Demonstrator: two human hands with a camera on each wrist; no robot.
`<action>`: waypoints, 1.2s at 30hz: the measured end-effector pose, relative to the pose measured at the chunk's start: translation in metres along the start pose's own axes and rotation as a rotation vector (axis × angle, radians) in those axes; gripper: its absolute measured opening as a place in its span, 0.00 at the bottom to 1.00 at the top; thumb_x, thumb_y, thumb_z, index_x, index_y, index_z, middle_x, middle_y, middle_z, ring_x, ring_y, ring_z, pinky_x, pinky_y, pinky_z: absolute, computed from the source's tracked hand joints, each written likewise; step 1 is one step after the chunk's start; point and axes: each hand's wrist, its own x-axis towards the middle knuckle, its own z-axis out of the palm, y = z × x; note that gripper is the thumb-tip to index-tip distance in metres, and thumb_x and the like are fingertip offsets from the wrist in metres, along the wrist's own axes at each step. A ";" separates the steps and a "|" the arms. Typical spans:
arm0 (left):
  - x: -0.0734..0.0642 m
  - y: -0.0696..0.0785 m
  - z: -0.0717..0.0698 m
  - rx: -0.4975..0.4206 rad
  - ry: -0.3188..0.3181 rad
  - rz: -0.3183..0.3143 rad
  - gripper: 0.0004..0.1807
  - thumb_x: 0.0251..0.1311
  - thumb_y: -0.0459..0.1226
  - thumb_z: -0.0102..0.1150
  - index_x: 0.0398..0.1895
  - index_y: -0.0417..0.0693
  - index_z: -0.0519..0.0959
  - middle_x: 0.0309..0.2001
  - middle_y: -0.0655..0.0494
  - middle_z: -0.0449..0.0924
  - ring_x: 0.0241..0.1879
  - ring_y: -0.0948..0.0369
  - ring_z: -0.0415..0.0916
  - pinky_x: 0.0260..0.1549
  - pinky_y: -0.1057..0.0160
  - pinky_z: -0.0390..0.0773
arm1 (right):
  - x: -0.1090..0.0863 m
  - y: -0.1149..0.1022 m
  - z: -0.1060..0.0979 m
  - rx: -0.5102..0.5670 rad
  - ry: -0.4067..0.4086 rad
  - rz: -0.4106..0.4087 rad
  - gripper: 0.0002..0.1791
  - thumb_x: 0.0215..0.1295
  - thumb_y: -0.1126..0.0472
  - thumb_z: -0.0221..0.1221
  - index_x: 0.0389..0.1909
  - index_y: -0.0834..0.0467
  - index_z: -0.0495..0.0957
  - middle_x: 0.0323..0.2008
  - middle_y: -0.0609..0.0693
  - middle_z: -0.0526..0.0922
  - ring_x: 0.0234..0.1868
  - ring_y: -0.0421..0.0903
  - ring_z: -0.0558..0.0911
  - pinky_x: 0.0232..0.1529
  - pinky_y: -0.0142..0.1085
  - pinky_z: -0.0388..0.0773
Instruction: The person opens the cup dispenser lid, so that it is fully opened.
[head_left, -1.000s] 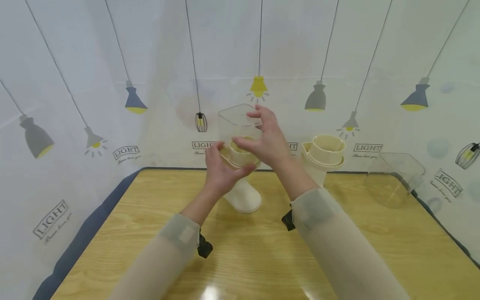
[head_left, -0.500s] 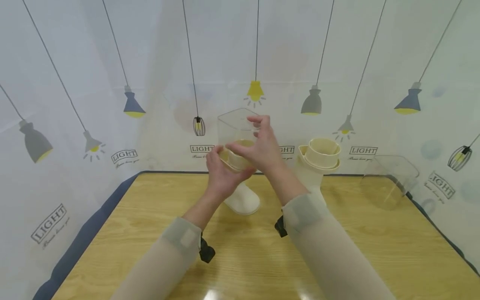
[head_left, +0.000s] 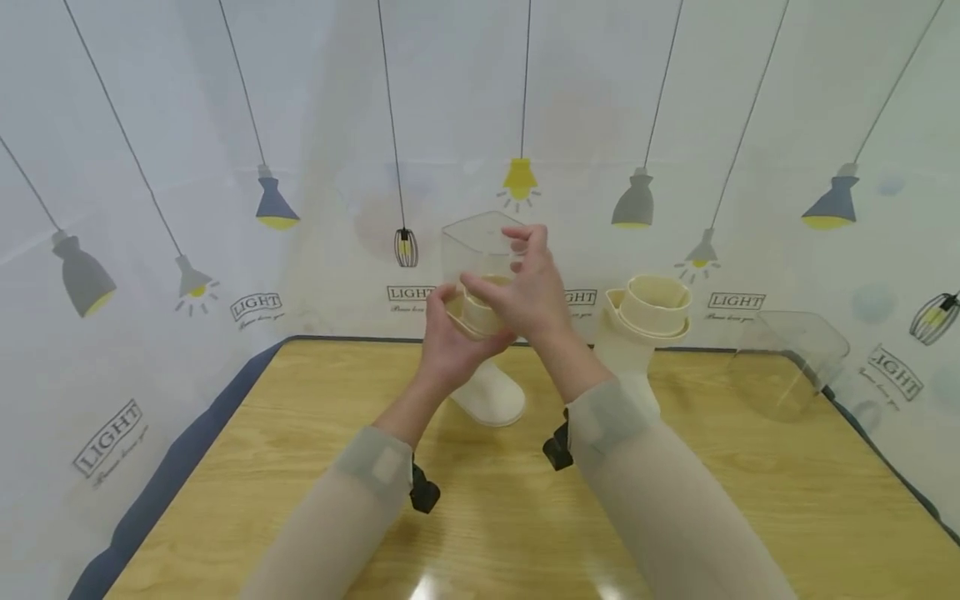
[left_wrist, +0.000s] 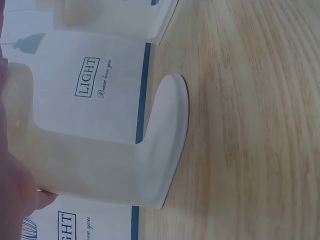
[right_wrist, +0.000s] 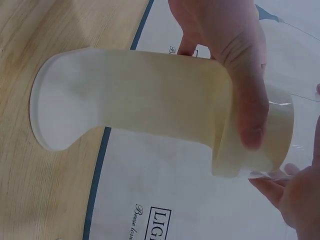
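Observation:
A cream plastic stand with a rounded foot and a round collar on top stands on the table in the head view. My left hand grips it just under the collar; in the right wrist view its thumb lies across the side of the collar. A clear, open-topped plastic container sits at the collar, upright. My right hand holds the container from the right, thumb in front and fingers round the right side. The join between container and collar is partly hidden by the hands.
To the right stands a second cream stand with a similar collar. Another clear container rests on the wooden table at the far right. Behind the table hangs a printed cloth.
Both hands stay on the stand and container, with only slight shifts. The whole scene moves a little as the head camera moves.

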 end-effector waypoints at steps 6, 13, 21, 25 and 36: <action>0.001 0.005 0.001 0.016 0.009 -0.002 0.65 0.44 0.55 0.90 0.80 0.52 0.55 0.73 0.46 0.66 0.67 0.50 0.73 0.69 0.46 0.79 | 0.001 -0.004 -0.001 0.020 0.022 0.056 0.47 0.60 0.41 0.79 0.74 0.47 0.63 0.74 0.61 0.76 0.68 0.62 0.82 0.65 0.60 0.82; 0.002 0.004 0.002 0.031 0.008 -0.016 0.66 0.43 0.55 0.90 0.80 0.51 0.56 0.73 0.46 0.67 0.67 0.49 0.74 0.68 0.45 0.79 | 0.001 -0.008 -0.003 0.033 0.018 0.081 0.48 0.62 0.42 0.78 0.75 0.48 0.62 0.76 0.58 0.73 0.70 0.60 0.80 0.66 0.59 0.81; 0.005 0.005 0.000 0.046 -0.016 -0.030 0.65 0.44 0.52 0.91 0.80 0.50 0.56 0.74 0.44 0.67 0.70 0.48 0.72 0.71 0.44 0.77 | 0.000 -0.012 -0.001 -0.077 0.015 0.051 0.50 0.61 0.41 0.78 0.74 0.52 0.60 0.76 0.63 0.70 0.73 0.63 0.79 0.65 0.60 0.81; 0.004 0.004 -0.001 0.045 -0.021 -0.041 0.66 0.43 0.53 0.91 0.80 0.50 0.56 0.73 0.46 0.67 0.68 0.49 0.73 0.70 0.45 0.78 | 0.001 -0.011 -0.002 -0.073 0.016 0.054 0.50 0.62 0.40 0.77 0.74 0.53 0.60 0.75 0.61 0.72 0.74 0.59 0.77 0.67 0.59 0.80; 0.006 0.004 -0.003 0.087 -0.035 -0.016 0.65 0.44 0.56 0.90 0.80 0.51 0.56 0.75 0.46 0.67 0.70 0.48 0.72 0.70 0.42 0.77 | 0.000 -0.011 -0.002 -0.050 0.003 0.067 0.50 0.63 0.41 0.77 0.75 0.53 0.58 0.76 0.64 0.69 0.76 0.60 0.75 0.66 0.58 0.81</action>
